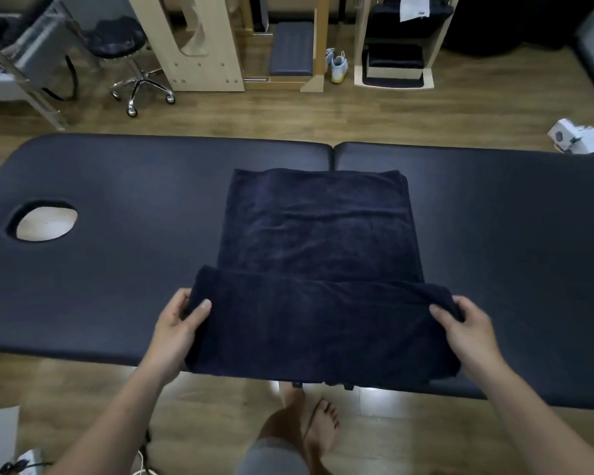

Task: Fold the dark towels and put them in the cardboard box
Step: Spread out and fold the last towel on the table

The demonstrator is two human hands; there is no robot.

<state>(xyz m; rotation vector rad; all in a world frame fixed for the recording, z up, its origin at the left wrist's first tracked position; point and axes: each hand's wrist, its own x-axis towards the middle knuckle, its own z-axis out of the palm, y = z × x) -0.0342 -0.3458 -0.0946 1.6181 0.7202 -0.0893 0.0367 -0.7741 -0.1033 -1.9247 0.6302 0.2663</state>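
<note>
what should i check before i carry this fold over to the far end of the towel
1. Left hand grips the towel at the fold's left end: ok.
2. Right hand grips the fold's right end: ok.
3. Far half of the towel lies flat on the massage table: ok, light creases.
4. Fold line runs roughly straight between the hands: ok.
5. Towel lies apart from the face hole: ok.
6. Cardboard box within reach: cannot tell, not in view.
</note>
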